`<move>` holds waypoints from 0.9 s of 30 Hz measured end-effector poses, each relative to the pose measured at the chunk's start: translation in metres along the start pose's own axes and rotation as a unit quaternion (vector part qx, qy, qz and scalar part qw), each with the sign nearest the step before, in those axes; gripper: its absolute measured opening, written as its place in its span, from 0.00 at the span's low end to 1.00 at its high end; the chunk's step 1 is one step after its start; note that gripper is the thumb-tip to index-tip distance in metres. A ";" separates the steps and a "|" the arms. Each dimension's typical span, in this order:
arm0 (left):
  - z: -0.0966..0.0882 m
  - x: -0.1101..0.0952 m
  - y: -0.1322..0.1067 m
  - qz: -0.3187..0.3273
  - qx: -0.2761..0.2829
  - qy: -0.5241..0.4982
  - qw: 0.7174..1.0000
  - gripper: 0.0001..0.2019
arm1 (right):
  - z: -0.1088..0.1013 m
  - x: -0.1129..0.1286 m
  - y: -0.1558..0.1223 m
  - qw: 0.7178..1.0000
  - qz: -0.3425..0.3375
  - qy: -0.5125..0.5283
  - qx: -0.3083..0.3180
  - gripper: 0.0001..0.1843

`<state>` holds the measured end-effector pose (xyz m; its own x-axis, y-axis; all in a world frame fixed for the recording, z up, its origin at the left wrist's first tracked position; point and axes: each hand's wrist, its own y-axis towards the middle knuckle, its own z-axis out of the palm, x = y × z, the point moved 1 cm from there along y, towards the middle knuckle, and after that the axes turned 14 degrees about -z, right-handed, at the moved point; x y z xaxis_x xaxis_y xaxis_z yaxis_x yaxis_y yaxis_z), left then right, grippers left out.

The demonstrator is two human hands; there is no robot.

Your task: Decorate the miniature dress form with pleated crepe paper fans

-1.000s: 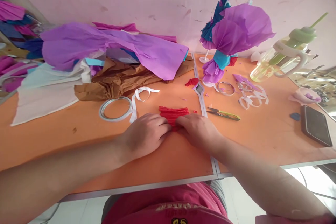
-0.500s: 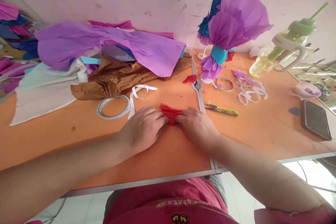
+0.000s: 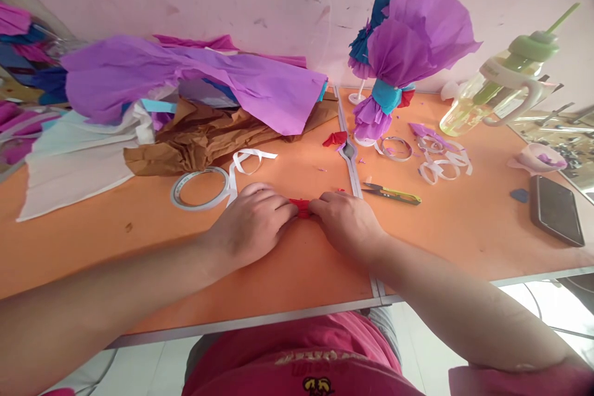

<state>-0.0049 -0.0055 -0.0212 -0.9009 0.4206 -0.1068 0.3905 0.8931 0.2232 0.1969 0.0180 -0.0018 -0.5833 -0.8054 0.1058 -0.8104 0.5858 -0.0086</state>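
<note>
Your bare left hand (image 3: 257, 223) and bare right hand (image 3: 346, 223) meet low over the orange, metal-edged worktop (image 3: 162, 260), one at each end of a narrow, pleated strip of red paper (image 3: 302, 208). The fingers of both hands are curled closed on the strip, thumbs towards each other; only its short middle part shows between them, and the undersides of your grips are hidden. The strip lies close to the worktop, in front of you, left of the pale metal seam (image 3: 351, 170).

Just beyond your left hand are a flat, grey-white ring-shaped roll of tape (image 3: 176, 200) and a curling white ribbon (image 3: 260, 153). Beside your right hand, across the seam, lie yellow-and-black thread snips (image 3: 394, 195) — well within the same half as the dark rectangular phone (image 3: 557, 207) at far right. Behind, crumpled brown paper (image 3: 185, 148) rests under a broad purple paper sheet (image 3: 278, 90); a small red paper scrap (image 3: 335, 138) sits beside the seam.
</note>
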 end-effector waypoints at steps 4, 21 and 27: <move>0.005 0.004 0.000 -0.003 -0.006 -0.004 1.000 0.11 | 0.002 -0.001 0.000 1.000 0.015 -0.002 -0.004 0.10; 0.008 0.005 0.001 -0.008 0.009 -0.016 1.000 0.11 | 0.008 -0.003 0.000 0.999 -0.013 -0.026 -0.020 0.11; 0.006 0.002 0.002 0.007 -0.007 -0.006 1.000 0.11 | 0.006 -0.005 0.000 0.999 -0.021 0.008 -0.031 0.13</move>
<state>-0.0052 -0.0018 -0.0265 -0.8930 0.4350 -0.1150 0.4003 0.8848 0.2386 0.1997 0.0211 -0.0082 -0.5477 -0.8279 0.1207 -0.8288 0.5566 0.0574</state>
